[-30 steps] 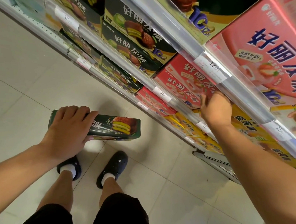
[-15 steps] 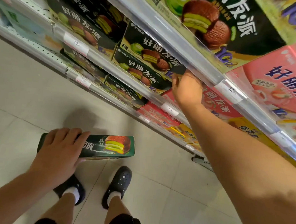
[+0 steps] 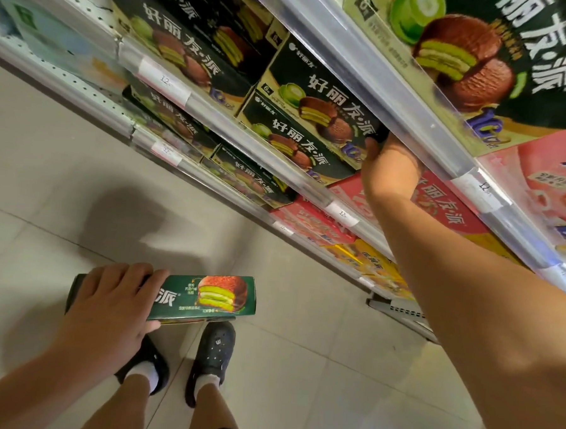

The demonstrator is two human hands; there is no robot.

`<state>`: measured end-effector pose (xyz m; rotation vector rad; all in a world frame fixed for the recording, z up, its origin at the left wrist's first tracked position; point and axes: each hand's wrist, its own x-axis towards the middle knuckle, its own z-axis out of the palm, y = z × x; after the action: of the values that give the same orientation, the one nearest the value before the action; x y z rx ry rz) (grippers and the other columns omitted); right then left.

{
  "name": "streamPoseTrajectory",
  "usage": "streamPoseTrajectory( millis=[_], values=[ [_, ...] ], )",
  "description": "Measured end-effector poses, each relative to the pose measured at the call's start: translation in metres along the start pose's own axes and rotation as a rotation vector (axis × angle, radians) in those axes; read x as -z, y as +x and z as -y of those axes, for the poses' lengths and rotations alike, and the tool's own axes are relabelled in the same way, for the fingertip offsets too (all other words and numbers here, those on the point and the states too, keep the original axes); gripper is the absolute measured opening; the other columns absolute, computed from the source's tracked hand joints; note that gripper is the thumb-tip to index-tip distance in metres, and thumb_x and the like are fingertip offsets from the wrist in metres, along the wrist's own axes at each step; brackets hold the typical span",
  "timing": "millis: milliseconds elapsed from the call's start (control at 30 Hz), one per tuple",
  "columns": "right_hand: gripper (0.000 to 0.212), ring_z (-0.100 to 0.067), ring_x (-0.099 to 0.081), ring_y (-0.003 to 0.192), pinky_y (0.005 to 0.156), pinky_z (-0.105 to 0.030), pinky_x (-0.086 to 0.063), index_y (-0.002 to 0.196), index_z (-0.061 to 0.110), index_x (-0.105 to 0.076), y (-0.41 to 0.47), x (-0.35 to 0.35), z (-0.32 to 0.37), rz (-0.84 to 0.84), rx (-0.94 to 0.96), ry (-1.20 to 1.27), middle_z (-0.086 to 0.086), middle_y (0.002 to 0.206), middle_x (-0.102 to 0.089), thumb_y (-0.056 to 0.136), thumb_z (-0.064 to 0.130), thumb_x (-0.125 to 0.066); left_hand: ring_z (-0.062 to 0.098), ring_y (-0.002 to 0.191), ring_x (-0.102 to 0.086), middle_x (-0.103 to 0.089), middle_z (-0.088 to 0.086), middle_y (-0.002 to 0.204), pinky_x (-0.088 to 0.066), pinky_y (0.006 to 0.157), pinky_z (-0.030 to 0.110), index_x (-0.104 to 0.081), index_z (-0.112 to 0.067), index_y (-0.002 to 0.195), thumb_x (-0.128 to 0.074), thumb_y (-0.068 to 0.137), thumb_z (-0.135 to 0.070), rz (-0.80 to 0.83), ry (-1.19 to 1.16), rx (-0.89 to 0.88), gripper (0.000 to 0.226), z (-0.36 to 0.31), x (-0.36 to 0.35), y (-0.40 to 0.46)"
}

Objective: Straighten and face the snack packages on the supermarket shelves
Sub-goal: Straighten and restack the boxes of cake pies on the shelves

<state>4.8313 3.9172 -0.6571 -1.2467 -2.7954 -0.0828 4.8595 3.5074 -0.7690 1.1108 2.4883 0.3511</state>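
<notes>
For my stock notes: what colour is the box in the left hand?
Dark green box with a brown-and-green pie picture; head view.

The left hand (image 3: 106,306) grips a long dark green cardboard snack box (image 3: 202,297) from above, fingers curled over its far edge, holding it level above the pale tiled floor (image 3: 316,363) and the black clogs (image 3: 213,355). The right hand (image 3: 390,167) reaches up into the shelf, its fingers out of sight behind the right end of the upper of two stacked dark green pie boxes (image 3: 317,101). Red boxes (image 3: 452,213) sit just beside them. White price tags (image 3: 165,82) line the clear shelf rails (image 3: 246,140).
</notes>
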Motion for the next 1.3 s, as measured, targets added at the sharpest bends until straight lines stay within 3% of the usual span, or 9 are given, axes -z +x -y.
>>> streamPoseTrajectory(
  millis=[367,633,733,800,900,1000,1133,1233,1300],
  values=[
    [0.022,-0.027,-0.047,0.069,0.062,-0.035,-0.035,0.102,0.011,-0.06,-0.01,0.007,0.004,-0.04,0.0,0.051,-0.006,0.081,-0.052,0.1,0.03,-0.048,0.044,0.093,-0.056,-0.06,0.021,0.105,-0.044,0.08,0.057,-0.061,-0.001,0.119,-0.094,0.046,-0.029,-0.047,0.098,0.02,0.084,0.004,0.035,0.028],
    [0.032,-0.037,-0.062,0.078,0.072,-0.049,-0.053,0.103,0.008,-0.059,-0.011,0.006,0.002,-0.022,0.031,0.074,-0.017,0.09,-0.064,0.102,0.033,-0.039,0.042,0.094,-0.053,-0.058,0.019,0.106,-0.042,0.082,0.056,-0.055,-0.006,0.123,-0.091,0.05,-0.033,-0.084,0.122,0.048,0.086,-0.008,0.033,0.026],
    [0.026,-0.04,-0.06,0.097,0.095,-0.05,-0.041,0.111,0.007,-0.056,-0.025,0.006,0.007,-0.068,0.06,0.082,-0.018,0.102,-0.064,0.097,0.029,-0.05,0.042,0.096,-0.054,-0.057,0.019,0.108,-0.043,0.084,0.056,-0.054,-0.007,0.125,-0.09,0.053,-0.035,-0.057,0.137,0.075,0.086,-0.016,0.036,0.021],
    [0.044,-0.035,-0.047,0.124,0.112,-0.049,-0.023,0.13,0.007,-0.046,-0.056,0.005,0.01,-0.081,0.181,0.072,-0.016,0.129,-0.054,0.092,0.026,-0.057,0.041,0.097,-0.055,-0.058,0.019,0.109,-0.044,0.085,0.056,-0.054,-0.007,0.125,-0.089,0.054,-0.037,-0.04,0.139,0.094,0.085,-0.023,0.042,0.015],
    [0.054,-0.026,-0.019,0.146,0.12,-0.045,-0.009,0.143,0.009,-0.038,-0.123,0.008,0.021,0.117,0.436,0.28,-0.012,0.155,-0.03,0.095,0.026,-0.054,0.041,0.096,-0.058,-0.061,0.019,0.108,-0.046,0.085,0.055,-0.059,-0.006,0.122,-0.091,0.052,-0.037,-0.028,0.159,0.113,0.083,-0.031,0.061,0.006],
    [0.054,-0.024,-0.02,0.146,0.119,-0.048,-0.015,0.141,0.013,-0.044,-0.173,0.013,0.042,0.367,0.665,0.411,-0.009,0.155,-0.031,0.096,0.041,-0.049,0.04,0.093,-0.06,-0.064,0.018,0.105,-0.049,0.082,0.054,-0.064,-0.006,0.118,-0.093,0.047,-0.037,-0.006,0.184,0.123,0.082,-0.03,0.086,-0.003],
    [0.076,-0.026,-0.014,0.148,0.12,-0.046,-0.005,0.147,0.021,-0.033,-0.199,0.021,0.083,0.631,0.873,0.274,-0.005,0.159,-0.023,0.086,0.062,-0.049,0.04,0.088,-0.063,-0.066,0.018,0.099,-0.052,0.077,0.053,-0.068,-0.006,0.112,-0.096,0.038,-0.034,-0.034,0.184,0.107,0.084,-0.009,0.113,-0.004],
    [0.076,-0.025,-0.012,0.147,0.12,-0.042,0.0,0.151,0.024,-0.025,-0.201,0.027,0.118,0.66,0.899,0.134,-0.003,0.16,-0.018,0.088,0.052,-0.057,0.037,0.086,-0.062,-0.065,0.015,0.098,-0.051,0.079,0.051,-0.068,-0.007,0.112,-0.095,0.035,-0.029,-0.044,0.188,0.075,0.085,0.021,0.131,-0.003],
    [0.067,-0.025,-0.024,0.142,0.119,-0.039,-0.009,0.148,0.026,-0.032,-0.202,0.035,0.142,0.595,0.862,0.144,-0.002,0.155,-0.03,0.09,0.04,-0.061,0.031,0.098,-0.058,-0.062,0.008,0.11,-0.047,0.089,0.048,-0.059,-0.014,0.126,-0.091,0.047,-0.036,0.01,0.172,0.05,0.088,0.043,0.145,-0.004]
  ],
)
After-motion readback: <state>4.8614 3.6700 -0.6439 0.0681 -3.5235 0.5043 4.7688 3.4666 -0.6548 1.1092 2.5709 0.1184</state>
